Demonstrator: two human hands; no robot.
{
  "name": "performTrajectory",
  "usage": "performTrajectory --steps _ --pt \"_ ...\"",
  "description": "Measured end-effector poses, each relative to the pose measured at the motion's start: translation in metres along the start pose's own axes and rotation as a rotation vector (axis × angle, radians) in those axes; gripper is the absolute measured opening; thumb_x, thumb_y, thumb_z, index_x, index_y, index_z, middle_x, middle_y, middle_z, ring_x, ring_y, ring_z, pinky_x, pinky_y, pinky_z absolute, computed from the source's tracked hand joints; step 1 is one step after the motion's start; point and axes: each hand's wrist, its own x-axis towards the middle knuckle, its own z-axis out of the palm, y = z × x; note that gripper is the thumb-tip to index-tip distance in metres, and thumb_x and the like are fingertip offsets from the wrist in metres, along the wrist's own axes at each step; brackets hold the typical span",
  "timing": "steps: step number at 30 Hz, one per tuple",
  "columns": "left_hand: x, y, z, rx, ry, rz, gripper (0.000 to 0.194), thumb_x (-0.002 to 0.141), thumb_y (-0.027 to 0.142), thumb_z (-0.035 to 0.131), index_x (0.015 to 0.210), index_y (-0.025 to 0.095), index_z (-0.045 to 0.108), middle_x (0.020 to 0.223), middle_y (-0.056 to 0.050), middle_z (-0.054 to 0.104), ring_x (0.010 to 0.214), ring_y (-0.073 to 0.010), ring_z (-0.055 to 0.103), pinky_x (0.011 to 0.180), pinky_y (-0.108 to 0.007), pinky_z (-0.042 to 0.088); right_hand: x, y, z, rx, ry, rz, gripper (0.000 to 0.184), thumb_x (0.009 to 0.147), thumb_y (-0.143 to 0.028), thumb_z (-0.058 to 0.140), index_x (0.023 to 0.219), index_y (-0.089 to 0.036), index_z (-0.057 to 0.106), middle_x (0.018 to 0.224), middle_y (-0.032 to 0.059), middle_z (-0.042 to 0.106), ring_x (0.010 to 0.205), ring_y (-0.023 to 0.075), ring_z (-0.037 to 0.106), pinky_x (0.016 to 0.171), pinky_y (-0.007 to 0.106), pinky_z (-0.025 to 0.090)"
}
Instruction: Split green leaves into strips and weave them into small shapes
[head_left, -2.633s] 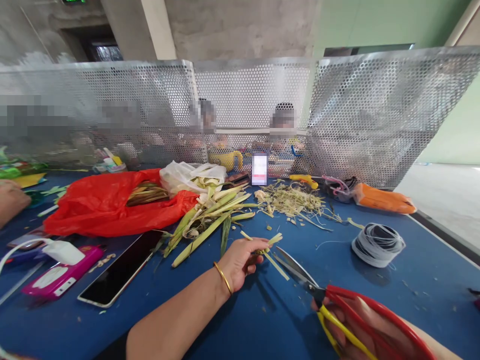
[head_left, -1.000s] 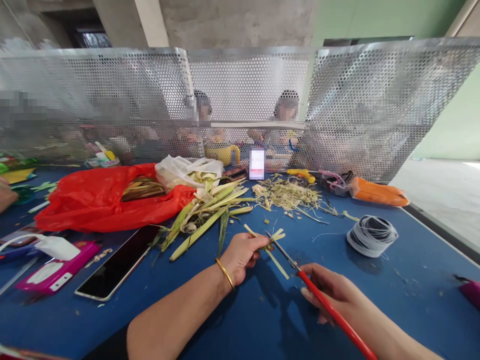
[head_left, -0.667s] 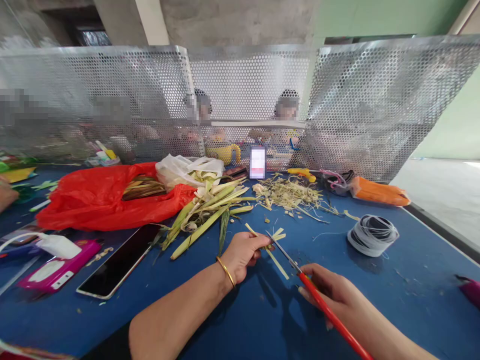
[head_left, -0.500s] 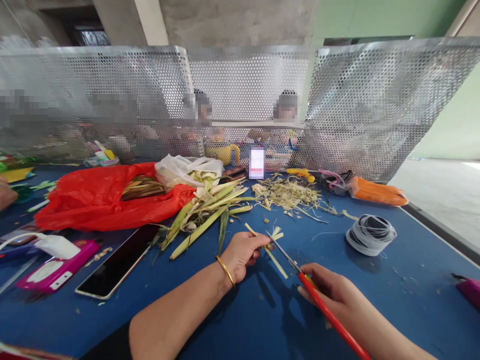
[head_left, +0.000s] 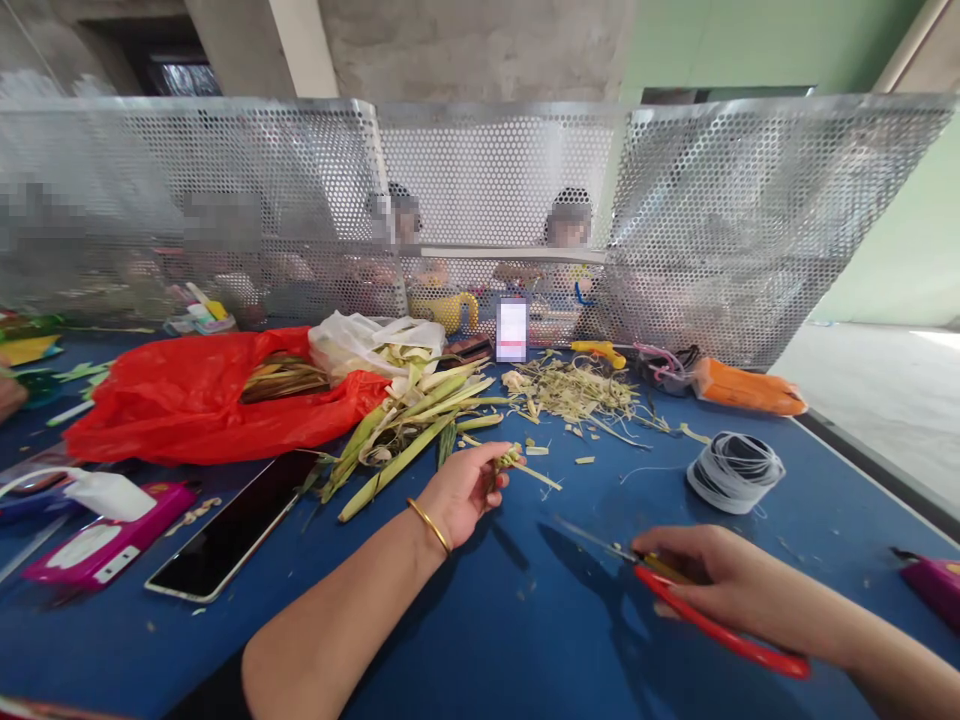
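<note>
Pinched in the fingers of my left hand [head_left: 466,490] is a small knotted or woven piece of pale green leaf strips [head_left: 508,458]. One thin strip sticks out from it to the right. My right hand [head_left: 724,575] is closed around a pair of red-handled scissors [head_left: 720,625], whose blades point left, apart from the leaf piece. Small cut bits of leaf [head_left: 585,460] lie on the blue table just beyond the hands. Behind my left hand is a heap of long green leaves [head_left: 420,420].
A spool of pale cord [head_left: 735,475] stands right. Leaf scraps [head_left: 577,388], a yellow tool [head_left: 600,352] and an orange packet [head_left: 750,388] lie farther back. On the left are a red plastic bag [head_left: 187,390], a phone [head_left: 232,535] and a magenta device [head_left: 112,540]. A perforated metal screen [head_left: 495,150] stands behind.
The scissors moved away from the leaf piece, right and toward me, with my right hand. My left hand shifted slightly left and back. Protruding strips are fewer, and fresh cut bits lie on the table.
</note>
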Motion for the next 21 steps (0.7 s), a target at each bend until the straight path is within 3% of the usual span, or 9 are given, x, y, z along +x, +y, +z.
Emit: performTrajectory --steps 2,4,5,8,9,15,16,19,21 --pt "-0.001 0.005 -0.001 -0.027 -0.015 0.000 0.008 0.074 0.015 0.066 0.080 0.010 0.068 0.077 -0.003 0.064 0.049 -0.0029 0.048 0.037 -0.013 0.028 0.009 0.001 -0.011 0.055 -0.169 -0.012 0.028 0.072 -0.041 0.069 0.093 -0.022 0.072 0.069 -0.0015 0.065 0.060 0.0133 0.054 0.055 0.021 0.043" --pt "-0.001 0.008 -0.003 -0.044 -0.033 0.005 0.010 0.074 0.013 0.066 0.083 0.010 0.068 0.079 -0.003 0.064 0.048 -0.0021 0.048 0.037 -0.013 0.029 0.025 0.003 -0.020 0.083 -0.229 -0.025 0.031 0.069 -0.042 0.071 0.090 -0.020 0.073 0.068 -0.0014 0.064 0.058 0.0123 0.052 0.054 0.021 0.042" --pt "0.000 0.008 -0.003 -0.051 -0.040 0.004 0.010 0.074 0.013 0.066 0.083 0.011 0.069 0.080 -0.003 0.064 0.048 -0.0019 0.048 0.037 -0.013 0.029 0.035 0.004 -0.023 0.095 -0.210 -0.019 0.033 0.069 -0.045 0.070 0.089 -0.019 0.073 0.071 -0.0004 0.065 0.059 0.0126 0.053 0.053 0.021 0.042" --pt "0.003 0.009 -0.006 -0.059 -0.030 -0.021 0.009 0.074 0.015 0.067 0.082 0.011 0.069 0.077 -0.002 0.063 0.047 -0.0016 0.048 0.036 -0.012 0.029 0.059 0.003 -0.028 0.134 0.202 0.012 0.042 0.068 -0.053 0.068 0.089 -0.017 0.073 0.074 0.0023 0.066 0.061 0.0139 0.052 0.050 0.021 0.041" --pt "0.004 0.009 -0.007 -0.062 -0.018 -0.032 0.008 0.074 0.015 0.067 0.081 0.011 0.069 0.076 -0.002 0.063 0.047 -0.0015 0.048 0.036 -0.012 0.029 0.063 0.001 -0.028 0.147 0.242 0.010 0.045 0.067 -0.054 0.069 0.092 -0.017 0.073 0.076 0.0029 0.066 0.061 0.0137 0.052 0.051 0.022 0.041" --pt "0.006 0.010 -0.007 -0.082 0.000 -0.030 0.006 0.076 0.014 0.066 0.079 0.011 0.069 0.076 -0.002 0.065 0.046 -0.0013 0.048 0.036 -0.012 0.029 0.074 -0.008 -0.020 0.126 -0.077 -0.025 0.048 0.069 -0.055 0.067 0.095 -0.016 0.072 0.066 0.0003 0.064 0.056 0.0119 0.051 0.051 0.021 0.038" --pt "0.005 0.009 -0.006 -0.072 -0.001 -0.027 0.006 0.076 0.014 0.066 0.079 0.011 0.069 0.076 -0.002 0.065 0.046 -0.0013 0.048 0.036 -0.012 0.029 0.077 -0.007 -0.020 0.086 -0.042 -0.013 0.047 0.068 -0.056 0.068 0.093 -0.016 0.073 0.065 0.0008 0.064 0.057 0.0129 0.052 0.052 0.022 0.038" --pt "0.003 0.007 -0.004 -0.034 0.015 -0.016 0.006 0.076 0.014 0.067 0.081 0.011 0.069 0.075 -0.002 0.066 0.046 -0.0014 0.048 0.036 -0.012 0.028 0.082 -0.003 -0.023 -0.022 0.280 0.033 0.051 0.070 -0.058 0.063 0.097 -0.016 0.073 0.065 0.0033 0.065 0.058 0.0153 0.052 0.052 0.025 0.037" --pt "0.002 0.005 -0.003 -0.023 0.029 -0.006 0.007 0.076 0.014 0.067 0.082 0.011 0.069 0.074 -0.001 0.066 0.047 -0.0019 0.050 0.037 -0.012 0.029 0.075 -0.002 -0.028 0.016 0.263 0.039 0.056 0.072 -0.060 0.059 0.104 -0.015 0.071 0.066 0.0028 0.064 0.054 0.0135 0.050 0.050 0.024 0.036"
